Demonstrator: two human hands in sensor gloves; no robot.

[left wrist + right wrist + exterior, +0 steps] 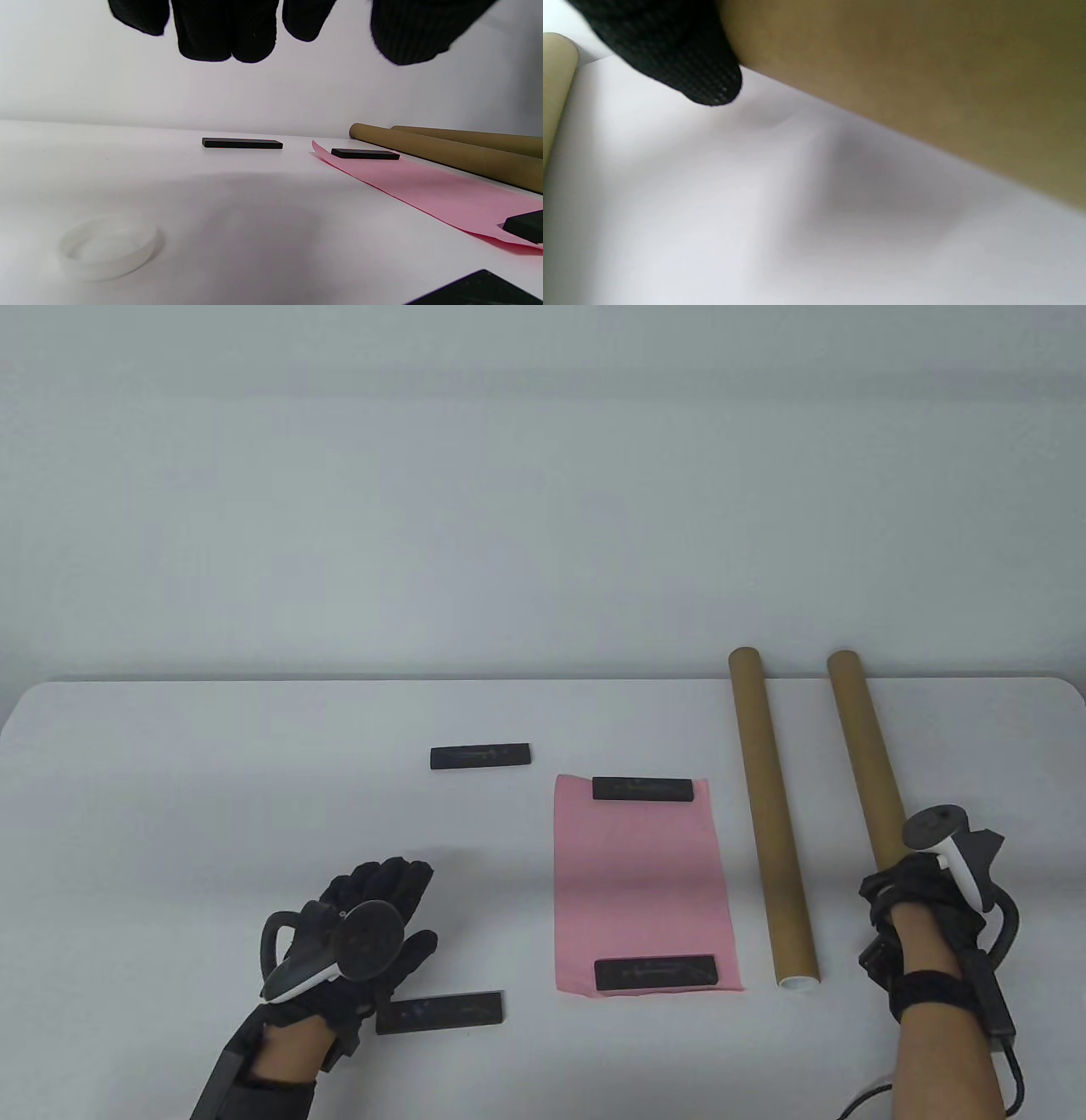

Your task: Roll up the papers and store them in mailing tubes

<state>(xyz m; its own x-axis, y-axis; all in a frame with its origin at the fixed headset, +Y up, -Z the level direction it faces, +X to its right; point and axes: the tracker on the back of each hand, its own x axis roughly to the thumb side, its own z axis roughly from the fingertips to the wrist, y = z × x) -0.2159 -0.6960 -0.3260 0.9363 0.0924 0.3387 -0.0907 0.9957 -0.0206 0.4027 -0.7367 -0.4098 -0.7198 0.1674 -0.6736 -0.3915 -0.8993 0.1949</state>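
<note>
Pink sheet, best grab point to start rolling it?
Probably the pink sheet at its near short edge, approached from the person's side. It lies flat, pinned by a black bar there and another at the far end; lift the near bar first.

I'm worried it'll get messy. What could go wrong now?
The right hand is at the near end of one tube; being round, it might roll into the other tube. Black bars hold the pink paper flat; lifting them could let it slide or curl. The white cap near the left hand could get bumped.
</note>
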